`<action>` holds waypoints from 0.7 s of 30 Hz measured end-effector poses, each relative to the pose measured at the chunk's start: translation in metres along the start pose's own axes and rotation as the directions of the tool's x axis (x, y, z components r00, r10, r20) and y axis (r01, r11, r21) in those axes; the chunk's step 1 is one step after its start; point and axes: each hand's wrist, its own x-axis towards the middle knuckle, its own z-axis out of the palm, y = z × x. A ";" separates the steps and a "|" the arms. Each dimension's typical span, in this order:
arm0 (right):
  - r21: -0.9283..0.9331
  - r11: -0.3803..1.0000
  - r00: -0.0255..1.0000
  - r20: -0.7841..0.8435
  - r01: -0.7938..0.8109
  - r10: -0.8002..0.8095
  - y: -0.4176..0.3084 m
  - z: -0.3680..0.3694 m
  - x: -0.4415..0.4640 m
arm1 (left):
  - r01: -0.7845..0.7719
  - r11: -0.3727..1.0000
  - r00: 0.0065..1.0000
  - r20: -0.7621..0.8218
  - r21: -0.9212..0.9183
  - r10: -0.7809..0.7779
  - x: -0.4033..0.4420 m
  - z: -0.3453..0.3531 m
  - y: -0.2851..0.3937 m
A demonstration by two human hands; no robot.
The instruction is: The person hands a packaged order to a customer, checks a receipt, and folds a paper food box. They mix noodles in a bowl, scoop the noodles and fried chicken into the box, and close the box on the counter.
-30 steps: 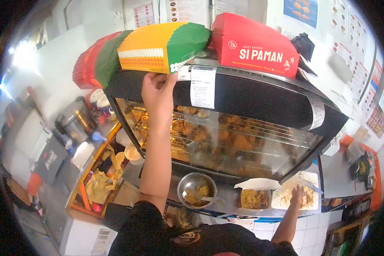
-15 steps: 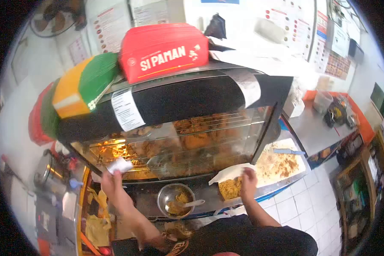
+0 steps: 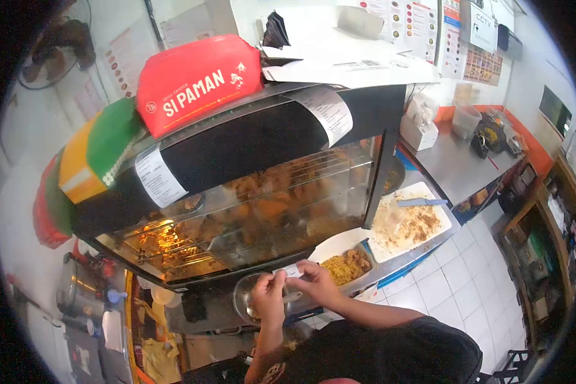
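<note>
My left hand [image 3: 269, 298] is closed, pinching a small white paper piece [image 3: 290, 271] in front of the cabinet. My right hand [image 3: 316, 285] grips the other side of the same piece with its fingertips. Below and partly behind my left hand is a metal bowl [image 3: 242, 296]; the pale handle of a spoon [image 3: 292, 297] shows beside it. Just beyond my right hand stands an open white paper box [image 3: 333, 246] holding yellow, crumbly food [image 3: 347, 266] and browner pieces at its right end.
A glass-fronted display cabinet [image 3: 237, 173] with fried food inside fills the middle. Red [image 3: 198, 86] and green-yellow boxes sit on top, with receipts [image 3: 157, 176] hanging down. Right of the food box lies a crumb-covered white tray [image 3: 397, 240] with a blue-handled utensil [image 3: 422, 202].
My left hand has brought the white paper piece rightward from the cabinet's left side. My right hand has left the food box and now holds the piece too. The view has shifted.
</note>
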 end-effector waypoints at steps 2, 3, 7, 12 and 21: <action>-0.009 0.998 0.997 -0.059 -0.056 0.055 0.005 -0.015 -0.007 | 0.117 0.991 0.991 0.073 -0.072 -0.112 -0.004 0.006 -0.007; 0.053 0.994 0.991 -0.089 -0.095 0.099 0.005 -0.024 -0.011 | 0.189 0.975 0.980 0.086 -0.118 -0.179 -0.007 0.017 -0.005; 0.129 0.980 0.920 -0.346 -0.149 0.186 -0.014 -0.069 -0.023 | 0.263 0.965 0.901 0.358 -0.004 -0.244 -0.019 0.043 -0.112; 0.016 0.985 0.784 -0.604 -0.170 0.145 -0.044 -0.127 -0.052 | 0.212 0.893 0.888 0.303 0.396 -0.345 -0.053 0.089 -0.197; 0.030 0.997 0.712 -0.699 -0.074 0.074 -0.066 -0.222 -0.123 | 0.376 0.821 0.917 -0.049 0.431 -0.395 0.006 0.115 -0.296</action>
